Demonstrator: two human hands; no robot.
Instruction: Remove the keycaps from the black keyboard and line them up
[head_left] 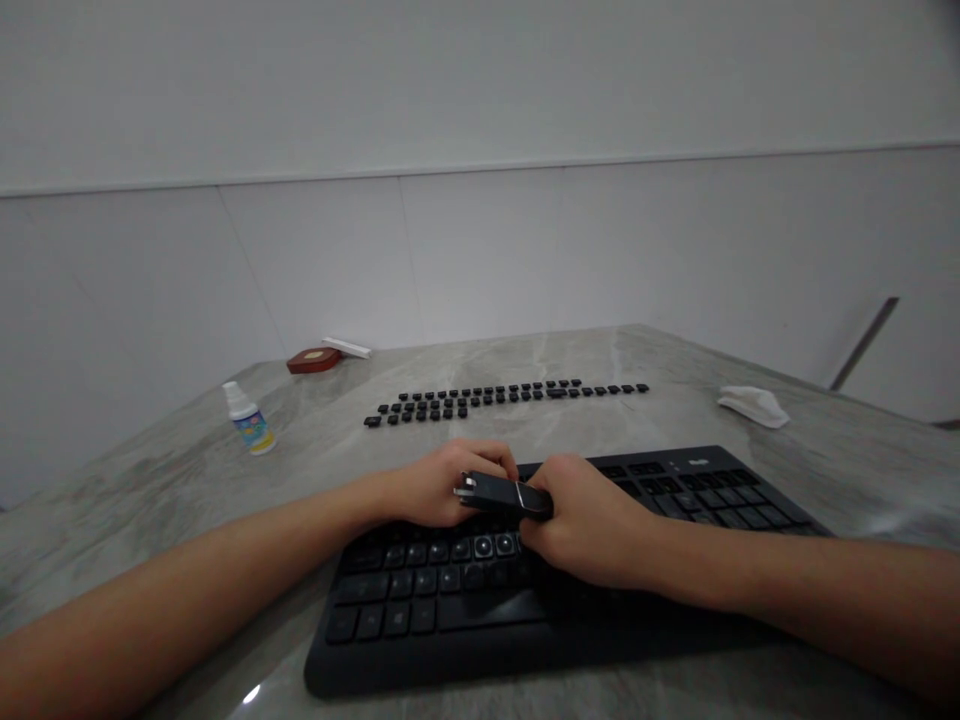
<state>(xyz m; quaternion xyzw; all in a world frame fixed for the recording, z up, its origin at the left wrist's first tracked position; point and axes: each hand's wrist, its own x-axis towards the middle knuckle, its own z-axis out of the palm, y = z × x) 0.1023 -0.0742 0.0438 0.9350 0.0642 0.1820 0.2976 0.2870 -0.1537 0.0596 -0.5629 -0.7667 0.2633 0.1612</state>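
A black keyboard point(491, 608) lies on the marble-patterned table in front of me. My right hand point(592, 515) is closed around a black-handled tool point(499, 492) with a silver band and small metal prongs at its left end. It holds the tool over the keyboard's upper middle. My left hand point(446, 482) rests at the keyboard's upper left edge with its fingers curled down, close behind the tool. Its fingertips are partly hidden, and I cannot make out what they grip. Behind the keyboard, loose black keycaps point(556, 394) sit in several rows.
A white spray bottle point(250, 420) with a colourful label stands at left. A dark red box point(313, 360) and a white bar-shaped item point(346, 347) lie near the wall. At right is a crumpled white tissue or cloth point(754, 405).
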